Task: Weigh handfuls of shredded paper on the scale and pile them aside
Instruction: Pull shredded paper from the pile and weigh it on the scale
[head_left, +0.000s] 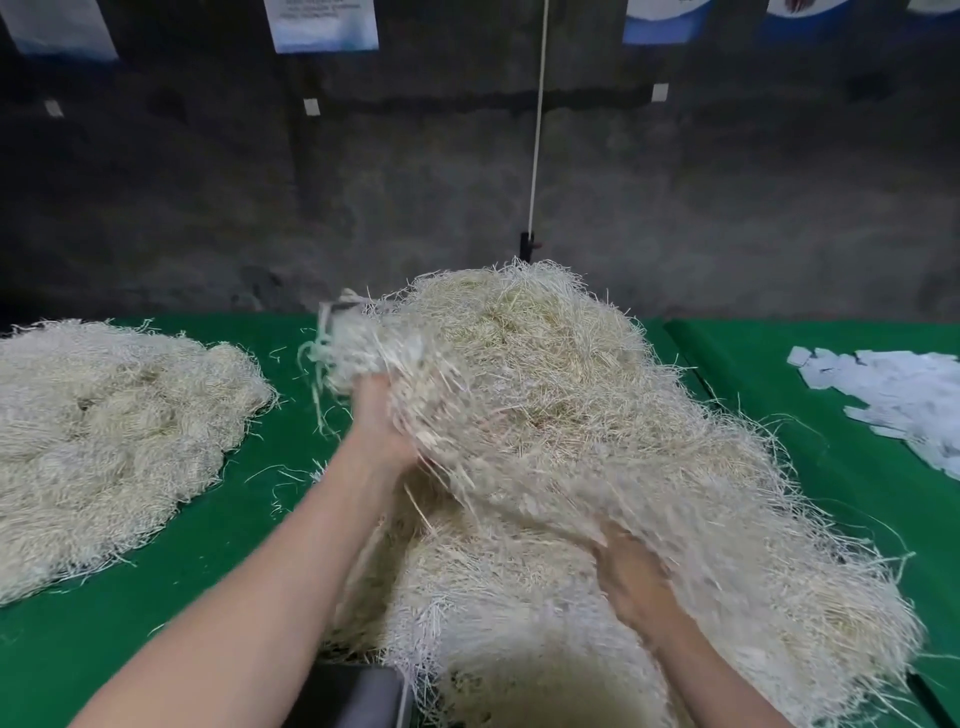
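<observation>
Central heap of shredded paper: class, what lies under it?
Green table cover shows round the heap, and a dark object pokes out at its near edge. Everything else beneath is covered.

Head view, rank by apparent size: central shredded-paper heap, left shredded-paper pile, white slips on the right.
1. Central heap, nearest the camera.
2. Left pile, cut by the frame edge.
3. White slips, also cut off.

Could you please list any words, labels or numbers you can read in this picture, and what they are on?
None can be read.
Hanging sheet, top centre: a few lines of print, too blurred to read.
Small white tags: too small to tell.
</observation>
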